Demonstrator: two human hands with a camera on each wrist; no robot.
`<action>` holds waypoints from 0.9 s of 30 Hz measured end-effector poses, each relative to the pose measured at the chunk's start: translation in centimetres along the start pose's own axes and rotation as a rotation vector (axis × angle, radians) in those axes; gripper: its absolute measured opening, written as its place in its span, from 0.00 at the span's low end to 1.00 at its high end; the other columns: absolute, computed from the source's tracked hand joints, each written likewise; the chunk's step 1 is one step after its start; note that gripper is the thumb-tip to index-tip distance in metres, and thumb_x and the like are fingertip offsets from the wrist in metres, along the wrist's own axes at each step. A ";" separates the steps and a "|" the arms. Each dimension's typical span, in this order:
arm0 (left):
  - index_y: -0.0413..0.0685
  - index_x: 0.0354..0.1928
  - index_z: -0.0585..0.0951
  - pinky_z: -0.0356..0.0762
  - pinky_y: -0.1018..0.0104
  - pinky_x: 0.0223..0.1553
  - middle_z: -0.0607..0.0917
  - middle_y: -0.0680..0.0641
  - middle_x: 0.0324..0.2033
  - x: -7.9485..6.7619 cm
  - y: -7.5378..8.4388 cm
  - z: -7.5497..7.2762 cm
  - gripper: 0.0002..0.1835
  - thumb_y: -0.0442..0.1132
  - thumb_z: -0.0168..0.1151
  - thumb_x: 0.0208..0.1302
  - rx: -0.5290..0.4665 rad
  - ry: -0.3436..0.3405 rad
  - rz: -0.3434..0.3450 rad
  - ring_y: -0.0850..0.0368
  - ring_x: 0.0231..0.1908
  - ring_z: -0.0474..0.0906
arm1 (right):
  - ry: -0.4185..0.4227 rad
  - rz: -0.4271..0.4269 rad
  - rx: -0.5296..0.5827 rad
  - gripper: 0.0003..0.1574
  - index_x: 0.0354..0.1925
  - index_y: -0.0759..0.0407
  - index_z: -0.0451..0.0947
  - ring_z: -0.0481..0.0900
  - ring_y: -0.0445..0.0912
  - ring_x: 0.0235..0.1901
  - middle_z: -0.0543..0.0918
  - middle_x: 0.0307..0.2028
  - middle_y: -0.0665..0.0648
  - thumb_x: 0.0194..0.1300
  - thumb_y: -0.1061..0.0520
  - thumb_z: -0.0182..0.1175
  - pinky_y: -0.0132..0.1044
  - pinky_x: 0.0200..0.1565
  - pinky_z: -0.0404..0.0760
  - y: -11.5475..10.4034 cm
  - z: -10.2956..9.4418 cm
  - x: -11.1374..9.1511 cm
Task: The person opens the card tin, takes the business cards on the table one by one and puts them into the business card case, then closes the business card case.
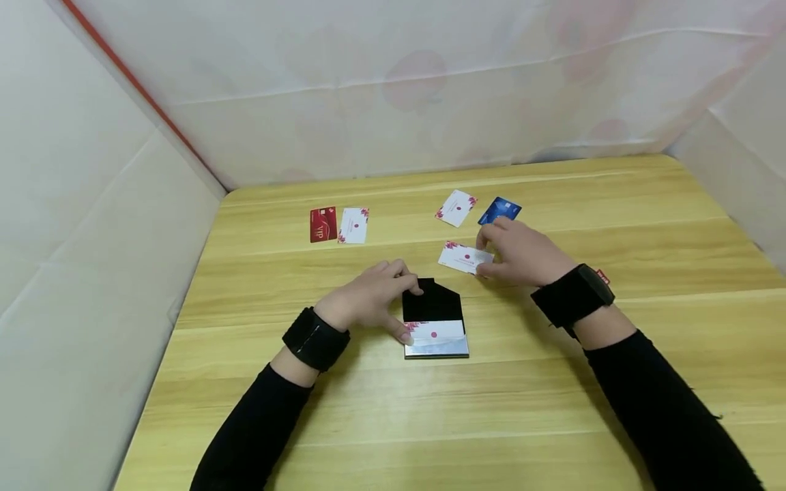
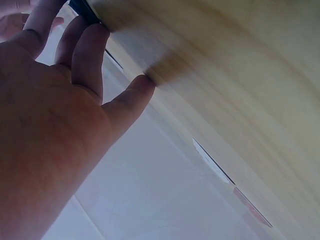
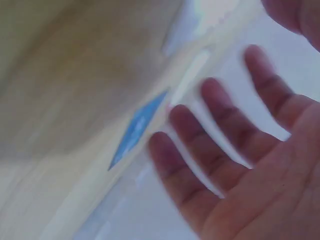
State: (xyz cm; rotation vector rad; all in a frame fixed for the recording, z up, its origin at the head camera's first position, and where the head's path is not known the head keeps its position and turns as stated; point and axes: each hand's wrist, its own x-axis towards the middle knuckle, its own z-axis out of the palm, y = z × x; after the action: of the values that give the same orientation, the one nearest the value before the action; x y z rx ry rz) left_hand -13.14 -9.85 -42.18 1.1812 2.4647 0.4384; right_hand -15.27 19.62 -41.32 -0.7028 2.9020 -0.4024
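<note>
A card holder (image 1: pixel 432 303) with a black inner flap lies unfolded, a white floral card (image 1: pixel 451 329) tucked in its silvery pocket. My left hand (image 1: pixel 370 298) holds it at the left side, thumb on the pocket corner and index finger on the black flap. In the left wrist view, bent fingers (image 2: pixel 91 57) meet the holder's dark edge (image 2: pixel 84 11). Farther right, my right hand (image 1: pixel 522 251) pinches a loose white floral card (image 1: pixel 462 256) by its right end. The right wrist view is blurred, with spread fingers (image 3: pixel 215 145) and a pale card (image 3: pixel 210 15) at the top.
Behind the right hand lie another white floral card (image 1: pixel 457 208) and a blue card (image 1: pixel 500 210). A red VIP card (image 1: pixel 323 224) and a white floral card (image 1: pixel 353 226) sit side by side at the back left. Pale cloth (image 1: pixel 368 123) hangs behind the wooden table (image 1: pixel 399 416).
</note>
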 end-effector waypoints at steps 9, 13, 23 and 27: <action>0.56 0.54 0.75 0.65 0.66 0.46 0.68 0.55 0.47 -0.3 0.0 0.0 0.41 0.66 0.71 0.36 -0.011 0.007 0.007 0.59 0.44 0.60 | -0.119 0.145 0.047 0.34 0.53 0.55 0.73 0.74 0.51 0.43 0.77 0.44 0.59 0.51 0.43 0.70 0.50 0.46 0.73 -0.6 0.0 1.4; 0.56 0.54 0.75 0.65 0.66 0.46 0.68 0.55 0.47 -0.5 -0.2 0.1 0.41 0.66 0.71 0.36 -0.015 0.016 0.007 0.59 0.44 0.60 | -0.107 0.154 0.026 0.32 0.52 0.52 0.74 0.74 0.50 0.41 0.78 0.43 0.58 0.50 0.44 0.71 0.50 0.44 0.73 -0.7 0.6 1.6; 0.58 0.54 0.74 0.65 0.66 0.46 0.68 0.56 0.47 -1.0 -0.8 0.4 0.41 0.66 0.71 0.36 0.003 0.021 -0.003 0.60 0.45 0.60 | -0.153 0.129 0.103 0.34 0.51 0.55 0.73 0.70 0.52 0.41 0.75 0.41 0.58 0.49 0.45 0.72 0.49 0.46 0.71 -0.5 1.2 2.0; 0.58 0.54 0.74 0.65 0.66 0.46 0.68 0.56 0.47 -1.0 -0.9 0.4 0.41 0.67 0.71 0.36 0.001 0.020 -0.003 0.60 0.44 0.60 | -0.106 0.093 0.082 0.22 0.43 0.53 0.74 0.68 0.51 0.37 0.72 0.37 0.56 0.52 0.48 0.68 0.45 0.39 0.69 -0.8 1.1 1.9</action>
State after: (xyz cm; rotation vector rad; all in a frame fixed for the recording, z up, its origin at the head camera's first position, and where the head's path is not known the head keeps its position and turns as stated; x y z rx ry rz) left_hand -13.01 -11.16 -42.70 1.1794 2.4840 0.4502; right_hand -16.39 17.82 -42.25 -0.5569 2.7878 -0.4560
